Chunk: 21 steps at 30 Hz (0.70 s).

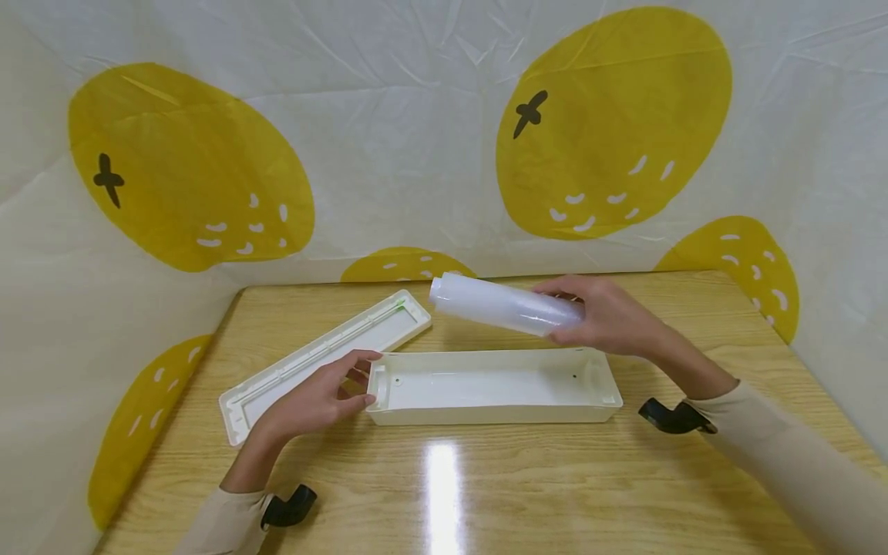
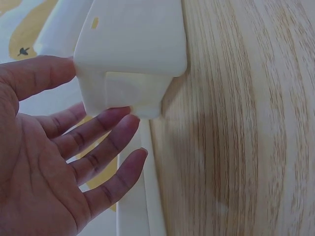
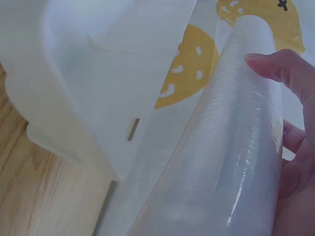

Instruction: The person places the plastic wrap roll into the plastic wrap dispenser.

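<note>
A long white plastic box (image 1: 496, 416), without its lid, sits on the table with its hollow side up. At its left end my left hand (image 1: 315, 397) holds the corners, thumb at the front and fingers at the back; in the left wrist view the other fingers lie along the end wall. My right hand (image 1: 603, 316) grips the right end of a roll of plastic wrap (image 1: 499, 304). The roll is raised above the back edge of the box, its left end tilted up. The right wrist view shows the thumb pressed along the shiny film.
Behind my left hand, the box's long white lid (image 1: 326, 347) lies slantwise with its inner side up and a bit of green near its far end. The wooden table (image 1: 527, 486) meets a pale curtain (image 1: 402, 154) with yellow fruit prints at its back and sides.
</note>
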Each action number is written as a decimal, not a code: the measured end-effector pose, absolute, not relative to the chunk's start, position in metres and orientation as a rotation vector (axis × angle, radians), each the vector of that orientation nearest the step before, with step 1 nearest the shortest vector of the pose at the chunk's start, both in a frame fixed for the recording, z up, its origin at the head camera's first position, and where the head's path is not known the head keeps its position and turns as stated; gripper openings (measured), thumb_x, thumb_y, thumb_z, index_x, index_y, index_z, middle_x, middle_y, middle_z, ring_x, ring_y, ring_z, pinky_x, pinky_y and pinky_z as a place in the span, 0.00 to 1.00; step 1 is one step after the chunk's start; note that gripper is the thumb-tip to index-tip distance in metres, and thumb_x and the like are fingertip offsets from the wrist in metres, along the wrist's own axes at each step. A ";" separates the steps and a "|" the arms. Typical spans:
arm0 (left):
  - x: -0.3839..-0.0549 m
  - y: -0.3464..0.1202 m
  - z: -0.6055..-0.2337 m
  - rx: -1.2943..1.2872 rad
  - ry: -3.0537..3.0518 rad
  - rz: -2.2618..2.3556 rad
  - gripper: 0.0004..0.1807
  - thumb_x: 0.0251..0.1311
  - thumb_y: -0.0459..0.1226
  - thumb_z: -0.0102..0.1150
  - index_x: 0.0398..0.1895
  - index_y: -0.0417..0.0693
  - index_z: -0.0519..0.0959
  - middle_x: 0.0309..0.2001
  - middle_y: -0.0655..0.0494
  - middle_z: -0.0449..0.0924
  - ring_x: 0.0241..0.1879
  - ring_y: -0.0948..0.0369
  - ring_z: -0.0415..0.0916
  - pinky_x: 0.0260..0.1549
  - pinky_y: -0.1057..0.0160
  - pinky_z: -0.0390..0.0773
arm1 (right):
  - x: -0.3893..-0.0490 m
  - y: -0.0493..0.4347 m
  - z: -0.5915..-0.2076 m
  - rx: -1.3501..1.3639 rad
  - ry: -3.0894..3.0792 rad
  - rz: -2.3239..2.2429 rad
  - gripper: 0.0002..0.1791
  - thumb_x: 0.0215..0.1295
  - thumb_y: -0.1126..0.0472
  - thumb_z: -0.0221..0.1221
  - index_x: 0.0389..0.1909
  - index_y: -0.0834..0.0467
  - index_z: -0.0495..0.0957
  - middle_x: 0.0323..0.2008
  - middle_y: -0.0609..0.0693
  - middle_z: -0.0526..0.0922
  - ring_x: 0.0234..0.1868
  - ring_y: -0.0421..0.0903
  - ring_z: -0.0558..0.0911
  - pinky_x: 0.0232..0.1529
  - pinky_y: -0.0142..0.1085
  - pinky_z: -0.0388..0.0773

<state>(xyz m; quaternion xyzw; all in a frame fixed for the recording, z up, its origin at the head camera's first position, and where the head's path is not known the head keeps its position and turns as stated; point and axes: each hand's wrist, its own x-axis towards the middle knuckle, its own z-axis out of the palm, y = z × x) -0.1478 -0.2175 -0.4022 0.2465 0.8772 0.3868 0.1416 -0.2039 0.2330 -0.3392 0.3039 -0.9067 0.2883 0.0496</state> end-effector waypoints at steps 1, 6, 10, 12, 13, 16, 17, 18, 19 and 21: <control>-0.148 -0.217 -0.402 0.710 2.529 1.120 0.33 0.69 0.42 0.63 0.73 0.46 0.64 0.58 0.48 0.76 0.57 0.51 0.76 0.51 0.50 0.80 | -0.203 0.231 -0.339 0.936 -2.757 0.879 0.33 0.49 0.56 0.77 0.60 0.49 0.81 0.48 0.47 0.86 0.39 0.44 0.80 0.38 0.40 0.77; -0.149 -0.218 -0.403 0.712 2.524 1.128 0.33 0.69 0.42 0.63 0.73 0.46 0.64 0.58 0.48 0.76 0.57 0.51 0.76 0.51 0.51 0.80 | -0.201 0.223 -0.336 0.999 -2.710 0.864 0.33 0.48 0.57 0.77 0.59 0.51 0.81 0.47 0.46 0.86 0.39 0.43 0.80 0.37 0.39 0.78; -0.148 -0.218 -0.403 0.717 2.515 1.131 0.33 0.69 0.42 0.63 0.73 0.44 0.63 0.58 0.46 0.76 0.57 0.50 0.76 0.50 0.51 0.80 | -0.199 0.216 -0.334 1.046 -2.692 0.861 0.32 0.48 0.57 0.76 0.59 0.51 0.81 0.48 0.45 0.86 0.39 0.42 0.80 0.37 0.39 0.77; -0.148 -0.218 -0.403 0.722 2.510 1.135 0.33 0.69 0.42 0.63 0.73 0.44 0.63 0.58 0.46 0.76 0.57 0.50 0.76 0.50 0.51 0.80 | -0.198 0.213 -0.334 1.065 -2.689 0.872 0.32 0.49 0.57 0.76 0.59 0.51 0.81 0.48 0.44 0.86 0.39 0.42 0.80 0.37 0.38 0.77; -0.148 -0.218 -0.403 0.724 2.510 1.134 0.33 0.69 0.42 0.63 0.73 0.44 0.63 0.58 0.46 0.76 0.57 0.50 0.77 0.50 0.51 0.80 | -0.198 0.211 -0.334 1.075 -2.688 0.869 0.32 0.49 0.57 0.76 0.59 0.51 0.81 0.48 0.44 0.86 0.38 0.42 0.80 0.36 0.38 0.77; -0.148 -0.218 -0.403 0.722 2.512 1.134 0.33 0.69 0.43 0.63 0.73 0.45 0.64 0.58 0.47 0.76 0.57 0.51 0.77 0.50 0.51 0.80 | -0.197 0.206 -0.333 1.104 -2.679 0.878 0.32 0.49 0.56 0.76 0.59 0.51 0.81 0.49 0.43 0.86 0.39 0.41 0.80 0.37 0.37 0.77; -0.148 -0.218 -0.403 0.721 2.512 1.135 0.33 0.69 0.43 0.63 0.73 0.45 0.64 0.58 0.47 0.76 0.57 0.51 0.77 0.50 0.51 0.80 | -0.196 0.205 -0.332 1.113 -2.679 0.883 0.32 0.50 0.56 0.76 0.59 0.50 0.81 0.50 0.43 0.85 0.39 0.41 0.80 0.36 0.37 0.78; -0.148 -0.218 -0.403 0.721 2.512 1.135 0.33 0.69 0.43 0.63 0.73 0.45 0.64 0.58 0.48 0.76 0.57 0.51 0.77 0.50 0.51 0.80 | -0.196 0.203 -0.332 1.122 -2.675 0.882 0.32 0.50 0.56 0.76 0.59 0.50 0.81 0.50 0.42 0.85 0.39 0.41 0.80 0.36 0.37 0.78; -0.148 -0.218 -0.403 0.721 2.512 1.135 0.33 0.69 0.43 0.63 0.73 0.45 0.64 0.58 0.48 0.76 0.57 0.51 0.77 0.50 0.51 0.80 | -0.196 0.202 -0.332 1.133 -2.670 0.881 0.32 0.50 0.56 0.76 0.59 0.50 0.81 0.50 0.42 0.85 0.39 0.41 0.80 0.36 0.37 0.78; -0.149 -0.218 -0.403 0.721 2.513 1.135 0.33 0.69 0.43 0.63 0.73 0.45 0.64 0.58 0.48 0.76 0.57 0.51 0.77 0.50 0.51 0.80 | -0.195 0.199 -0.332 1.150 -2.666 0.885 0.32 0.49 0.56 0.76 0.59 0.50 0.81 0.51 0.42 0.85 0.40 0.40 0.79 0.37 0.37 0.78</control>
